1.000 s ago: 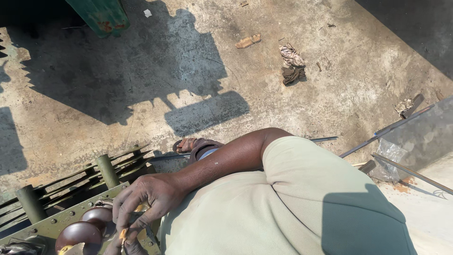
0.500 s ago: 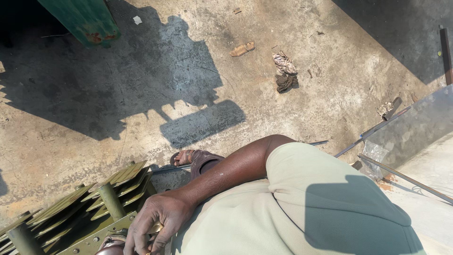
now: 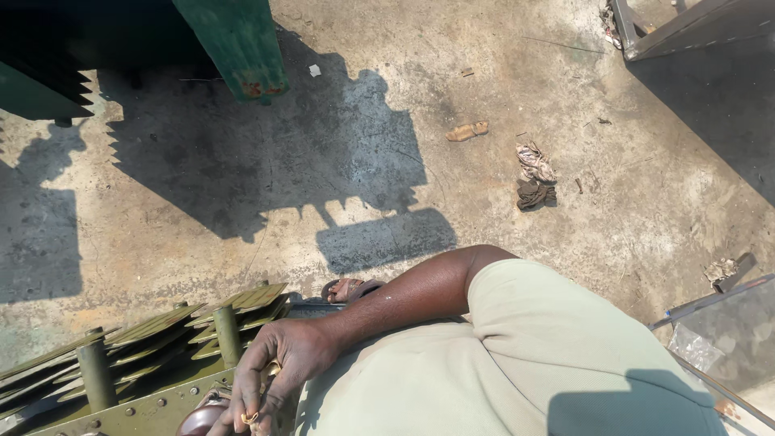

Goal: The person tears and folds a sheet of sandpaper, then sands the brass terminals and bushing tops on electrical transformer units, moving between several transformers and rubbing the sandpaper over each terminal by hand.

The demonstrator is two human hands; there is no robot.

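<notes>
Fingers of right hand (image 3: 278, 375) pinch small brass piece (image 3: 250, 418).

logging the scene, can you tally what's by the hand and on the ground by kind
Hand: 1
Brass piece in its fingers: 1
Brown knob: 1
Green posts: 2
Sandal: 1
Rags: 1 pile
Wood scrap: 1
Total: 8

Outdoor metalwork yard, by all signs: stained, sunlit concrete floor (image 3: 202, 202); olive-green finned metal unit (image 3: 145, 355) just left of the grip; green painted steel housing (image 3: 234, 40) far beyond it; steel frame (image 3: 686, 24) and loose bars (image 3: 710, 299) to the right; rags (image 3: 533, 178) and scraps on the ground.
</notes>
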